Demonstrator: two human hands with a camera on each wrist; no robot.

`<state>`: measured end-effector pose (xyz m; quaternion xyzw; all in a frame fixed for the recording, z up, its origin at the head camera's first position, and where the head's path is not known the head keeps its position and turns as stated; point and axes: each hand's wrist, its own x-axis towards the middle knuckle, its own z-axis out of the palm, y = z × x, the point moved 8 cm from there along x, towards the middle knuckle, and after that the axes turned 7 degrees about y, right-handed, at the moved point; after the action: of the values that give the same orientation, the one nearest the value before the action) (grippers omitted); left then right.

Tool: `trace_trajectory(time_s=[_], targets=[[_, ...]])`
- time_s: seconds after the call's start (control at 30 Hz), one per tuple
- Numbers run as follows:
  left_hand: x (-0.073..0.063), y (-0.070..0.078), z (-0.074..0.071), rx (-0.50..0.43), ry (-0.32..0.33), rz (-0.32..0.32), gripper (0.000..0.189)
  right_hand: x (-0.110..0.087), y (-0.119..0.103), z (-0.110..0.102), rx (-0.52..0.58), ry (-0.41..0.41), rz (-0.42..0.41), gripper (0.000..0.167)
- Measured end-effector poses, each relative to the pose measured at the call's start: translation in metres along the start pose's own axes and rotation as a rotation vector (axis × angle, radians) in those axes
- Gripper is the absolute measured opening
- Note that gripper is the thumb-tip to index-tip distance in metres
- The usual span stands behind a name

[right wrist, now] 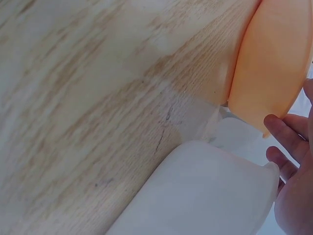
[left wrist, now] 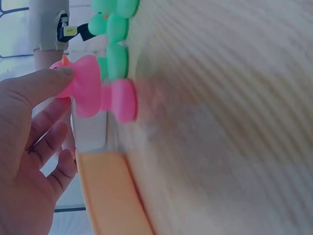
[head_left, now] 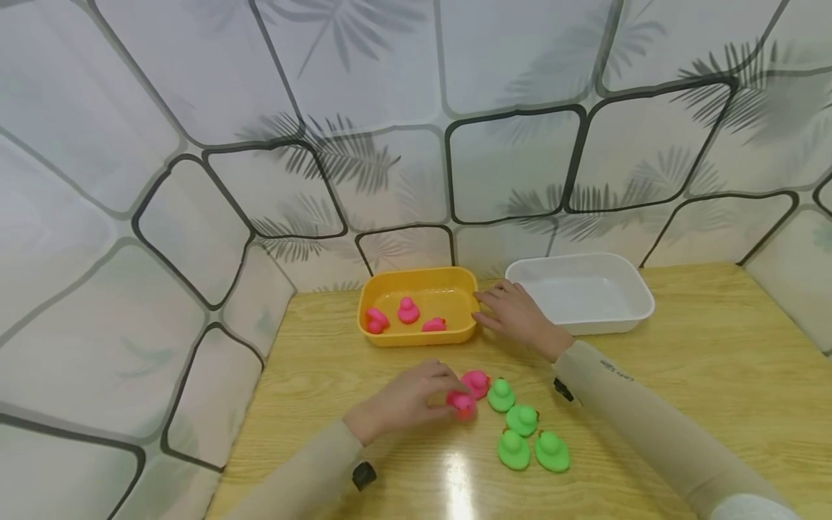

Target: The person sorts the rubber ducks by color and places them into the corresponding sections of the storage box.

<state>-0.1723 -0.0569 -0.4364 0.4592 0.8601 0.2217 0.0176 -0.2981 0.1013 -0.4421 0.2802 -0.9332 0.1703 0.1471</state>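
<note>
Three pink toy ducks (head_left: pixel 408 312) are sitting in the yellow tray (head_left: pixel 416 340). The left hand (head_left: pixel 412 397) is pinching a fourth pink duck (left wrist: pixel 88 88); one more pink duck (head_left: pixel 479 383) and four green ducks (head_left: pixel 522 419) are waiting on the table (head_left: pixel 312 404). The right hand (head_left: pixel 516 314), fingers apart, is touching the tray.

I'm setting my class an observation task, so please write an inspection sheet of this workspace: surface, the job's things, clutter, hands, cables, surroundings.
Surface: wood-grain table, with a bright reflection near the front.
The job's things: yellow tray holding three pink ducks; white tray to its right; four green ducks and one loose pink duck on the table; one held pink duck.
Clutter: nothing seen.
Hands: left hand pinches the held pink duck; right hand is at the yellow tray's right end, fingertips touching it.
Cables: nothing seen; a small black device on each wrist.
Surroundings: pale walls with dark outlines and grey leaf prints.
</note>
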Motion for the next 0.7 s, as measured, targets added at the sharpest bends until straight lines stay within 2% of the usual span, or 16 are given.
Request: trace_trajectory(time_s=[0.13,0.3,0.53,0.7], targets=[[0.001,-0.005,-0.008,0.002,0.001,-0.023,0.031,0.000,-0.001,-0.001,0.002,0.000,0.000,0.050],[0.003,-0.007,-0.022,0.009,0.043,0.001,0.033,0.000,-0.001,-0.002,-0.001,0.000,-0.005,0.050],[0.007,-0.018,-0.035,0.026,0.072,-0.016,0.031,0.000,-0.001,-0.001,-0.001,-0.006,-0.002,0.050],[0.009,-0.024,-0.045,0.044,0.118,0.002,0.032,0.000,-0.002,0.000,0.002,0.000,-0.004,0.050]])
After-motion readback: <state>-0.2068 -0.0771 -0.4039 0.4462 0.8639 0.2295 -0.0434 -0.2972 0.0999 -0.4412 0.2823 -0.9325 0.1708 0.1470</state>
